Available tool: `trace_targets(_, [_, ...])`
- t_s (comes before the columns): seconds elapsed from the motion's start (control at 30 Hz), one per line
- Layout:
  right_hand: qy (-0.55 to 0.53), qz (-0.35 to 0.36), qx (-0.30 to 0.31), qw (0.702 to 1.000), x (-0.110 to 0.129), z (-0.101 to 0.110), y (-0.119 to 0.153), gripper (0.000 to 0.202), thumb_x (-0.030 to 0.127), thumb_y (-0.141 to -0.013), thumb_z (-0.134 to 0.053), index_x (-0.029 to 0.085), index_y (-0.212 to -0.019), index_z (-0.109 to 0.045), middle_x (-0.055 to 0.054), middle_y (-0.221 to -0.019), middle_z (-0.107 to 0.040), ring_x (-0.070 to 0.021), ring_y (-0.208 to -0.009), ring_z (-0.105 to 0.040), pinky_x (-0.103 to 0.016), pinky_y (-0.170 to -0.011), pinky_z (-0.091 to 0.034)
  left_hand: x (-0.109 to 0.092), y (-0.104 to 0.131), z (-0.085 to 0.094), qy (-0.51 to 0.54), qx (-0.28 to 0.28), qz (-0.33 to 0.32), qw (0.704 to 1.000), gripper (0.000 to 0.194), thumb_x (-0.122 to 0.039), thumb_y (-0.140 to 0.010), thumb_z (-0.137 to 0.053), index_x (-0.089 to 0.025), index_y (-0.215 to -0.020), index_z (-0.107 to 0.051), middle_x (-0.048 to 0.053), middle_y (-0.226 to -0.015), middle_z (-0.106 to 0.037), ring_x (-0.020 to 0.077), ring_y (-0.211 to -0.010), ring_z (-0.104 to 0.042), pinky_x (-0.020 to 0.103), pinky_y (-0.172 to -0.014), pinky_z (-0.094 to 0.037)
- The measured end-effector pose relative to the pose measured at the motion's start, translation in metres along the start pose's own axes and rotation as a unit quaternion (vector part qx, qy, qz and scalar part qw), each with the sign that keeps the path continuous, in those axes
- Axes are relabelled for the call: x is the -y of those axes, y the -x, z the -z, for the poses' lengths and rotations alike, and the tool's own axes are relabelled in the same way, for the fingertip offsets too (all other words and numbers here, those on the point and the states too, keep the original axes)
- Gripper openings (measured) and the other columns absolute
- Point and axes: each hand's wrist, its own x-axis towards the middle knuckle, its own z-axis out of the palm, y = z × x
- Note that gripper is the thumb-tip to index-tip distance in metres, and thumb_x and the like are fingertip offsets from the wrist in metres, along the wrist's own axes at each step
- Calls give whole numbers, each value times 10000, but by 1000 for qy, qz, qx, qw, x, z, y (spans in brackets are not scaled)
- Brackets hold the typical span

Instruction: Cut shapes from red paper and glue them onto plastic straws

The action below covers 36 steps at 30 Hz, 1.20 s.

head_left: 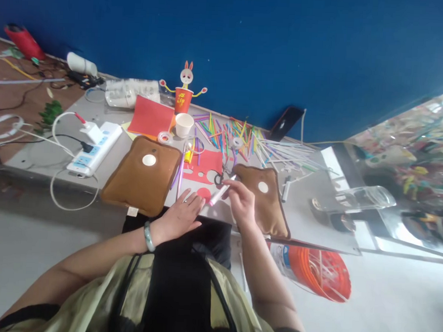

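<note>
Marker gripped in right hand, left hand open, flat; red cup holds a rabbit figure.

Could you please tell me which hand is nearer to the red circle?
The left hand: its fingertips are at the edge of the red circle. The right hand is farther off, to the circle's right, holding a marker.

Surface bears two brown cushions, loose coloured straws, red paper, white power strip.
</note>
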Motion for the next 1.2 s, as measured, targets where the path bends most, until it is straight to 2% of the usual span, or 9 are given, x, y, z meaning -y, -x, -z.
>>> trace_targets(0.07, [6, 11, -19, 1000, -11, -8, 19, 211, 193, -837, -570, 212, -1021, -674, -20, -875, -763, -151, -714, -710, -272, -690, -574, 4, -3, -1, 5, -1, -12, 1000, 596, -418, -934, -548, -32, -1381, -461, 206, -1368, -539, 332, -1338, -450, 533, -1199, -193])
trace_targets(0.13, [48, 34, -45, 997, -23, -17, 33, 164, 220, -829, -645, 220, -990, -675, -29, -911, -763, -162, -760, -723, -283, -727, -584, 7, -4, -3, 13, -6, -18, 1000, 584, -397, -929, -557, -34, -1378, -463, 205, -1373, -537, 327, -1349, -440, 522, -1204, -185])
trace_targets(0.23, [112, 88, -64, 988, -36, -26, 44, 184, 223, -854, -658, 232, -1038, -654, -44, -959, -762, -182, -838, -736, -308, -775, -593, 10, -6, -2, 19, -5, -9, 1000, 569, -380, -935, -543, -43, -1385, -459, 206, -1393, -526, 323, -1369, -423, 513, -1199, -195])
trace_targets(0.33, [164, 157, -27, 973, -41, -30, 42, 233, 196, -882, -611, 233, -1111, -594, -85, -1093, -748, -224, -1012, -714, -393, -898, -580, 8, -5, 0, 16, -3, 0, 1000, 576, -403, -944, -523, -46, -1391, -458, 211, -1391, -530, 331, -1372, -422, 516, -1188, -212])
trace_targets(0.43, [205, 183, 25, 961, -40, -31, 37, 217, 182, -910, -545, 241, -1118, -559, -101, -1132, -734, -241, -1100, -681, -452, -954, -560, 6, -4, 1, 0, -9, 11, 1000, 587, -427, -950, -512, -50, -1397, -457, 216, -1412, -513, 339, -1389, -398, 527, -1184, -213])
trace_targets(0.7, [244, 167, 27, 955, -37, -35, 36, 116, 212, -951, -506, 257, -1049, -548, -82, -1035, -743, -227, -1039, -708, -438, -947, -580, 6, -1, -8, 11, -18, 59, 998, 569, -456, -943, -521, -149, -1420, -465, 161, -1443, -514, 320, -1338, -454, 561, -1179, -212])
trace_targets(1.0, [217, 114, 12, 969, -40, -33, 39, 164, 308, -964, -521, 225, -1091, -581, -110, -1066, -746, -251, -1104, -695, -402, -909, -594, 8, 2, -16, 10, -56, 69, 996, 490, -454, -971, -456, -146, -1338, -552, 127, -1383, -588, 307, -1284, -497, 577, -1179, -209])
trace_targets(1.1, [187, 78, -17, 979, -37, -33, 43, 197, 292, -961, -509, 225, -1135, -573, -101, -1037, -758, -231, -996, -737, -367, -845, -612, 7, 1, -16, 7, -60, 75, 995, 494, -452, -966, -461, -140, -1339, -552, 125, -1373, -596, 307, -1273, -505, 581, -1177, -214])
trace_targets(1.2, [121, 56, -74, 988, -31, -37, 48, 224, 291, -963, -491, 232, -1180, -496, -75, -982, -774, -212, -885, -762, -360, -786, -623, 7, 0, -15, 1, -58, 77, 995, 499, -458, -960, -468, -135, -1331, -556, 135, -1369, -596, 306, -1272, -505, 582, -1181, -215])
